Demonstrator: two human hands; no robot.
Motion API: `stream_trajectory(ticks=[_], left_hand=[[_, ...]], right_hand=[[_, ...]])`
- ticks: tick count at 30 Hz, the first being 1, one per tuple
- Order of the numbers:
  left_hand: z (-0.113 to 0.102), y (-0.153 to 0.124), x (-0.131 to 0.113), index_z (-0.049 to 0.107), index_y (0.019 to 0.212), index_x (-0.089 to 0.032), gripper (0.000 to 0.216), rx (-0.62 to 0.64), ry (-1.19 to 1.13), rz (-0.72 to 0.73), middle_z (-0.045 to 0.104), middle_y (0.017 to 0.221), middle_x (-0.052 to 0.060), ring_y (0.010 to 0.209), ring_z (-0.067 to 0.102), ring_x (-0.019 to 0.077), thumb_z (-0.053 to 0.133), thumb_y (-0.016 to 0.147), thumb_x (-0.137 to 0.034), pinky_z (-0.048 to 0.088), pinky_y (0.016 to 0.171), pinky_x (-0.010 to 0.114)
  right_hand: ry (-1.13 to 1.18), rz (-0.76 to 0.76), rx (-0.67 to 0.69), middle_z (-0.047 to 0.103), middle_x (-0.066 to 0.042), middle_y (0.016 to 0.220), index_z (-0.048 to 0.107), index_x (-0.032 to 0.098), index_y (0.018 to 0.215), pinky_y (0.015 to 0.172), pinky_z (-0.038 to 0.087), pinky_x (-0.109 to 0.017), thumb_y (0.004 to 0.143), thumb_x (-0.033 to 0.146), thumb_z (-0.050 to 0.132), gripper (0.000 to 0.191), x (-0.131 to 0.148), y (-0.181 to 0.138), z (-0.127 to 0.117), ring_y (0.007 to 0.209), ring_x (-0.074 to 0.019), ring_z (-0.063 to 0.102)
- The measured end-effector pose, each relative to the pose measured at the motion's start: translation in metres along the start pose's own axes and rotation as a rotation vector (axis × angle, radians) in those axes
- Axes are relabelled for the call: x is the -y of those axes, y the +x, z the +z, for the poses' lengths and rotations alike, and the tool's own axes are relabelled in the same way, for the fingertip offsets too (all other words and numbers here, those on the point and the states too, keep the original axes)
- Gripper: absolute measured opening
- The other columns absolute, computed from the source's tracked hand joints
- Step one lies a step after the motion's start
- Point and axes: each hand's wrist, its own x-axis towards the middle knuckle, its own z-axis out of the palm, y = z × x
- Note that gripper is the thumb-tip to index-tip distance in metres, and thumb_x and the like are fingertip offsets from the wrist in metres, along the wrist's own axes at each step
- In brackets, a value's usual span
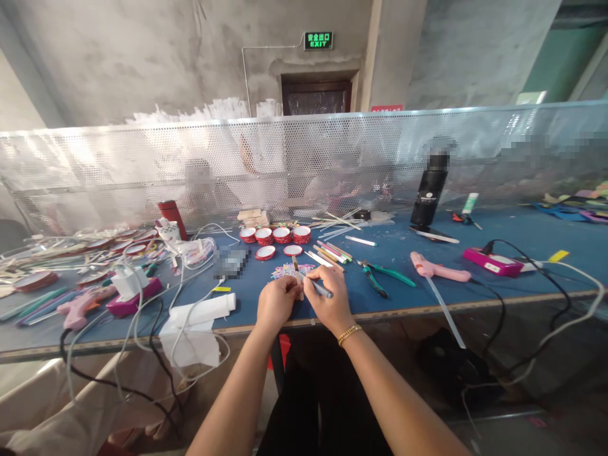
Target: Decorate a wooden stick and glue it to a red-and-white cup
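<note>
My left hand [278,299] is closed on a thin wooden stick [297,271] that lies on the blue table [394,278] near its front edge. My right hand [327,296], with a gold bracelet at the wrist, grips a dark pen [322,290] whose tip points at the stick. A small multicoloured patch of craft pieces [285,271] lies just beyond both hands. Behind it stand several red and white round tape rolls [275,235].
Green-handled pliers [382,275] and a pink glue gun [439,268] lie to the right, with a black bottle [430,196] and a pink power strip [491,261] beyond. Left are a white tube [204,311], cables, and another pink glue gun [80,307]. A perforated metal screen [332,158] backs the table.
</note>
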Motion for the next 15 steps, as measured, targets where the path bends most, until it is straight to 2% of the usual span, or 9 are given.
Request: stream_trajectory(ticks=[15], left_hand=[[-0.0006,-0.0012,-0.0017,0.058,0.063,-0.021,0.023,0.001,-0.002,0.0,0.061,0.062,-0.003,0.062,0.054,0.0143,0.056,0.085,-0.03,0.031,0.059,0.025]], right_hand=[[0.0,-0.001,-0.006,0.066,0.001,0.071,0.054,0.024,0.075,0.083,0.041,-0.038,0.088,0.019,0.059,0.015,0.0008,-0.0001,0.0003,0.071,-0.0192,0.059]])
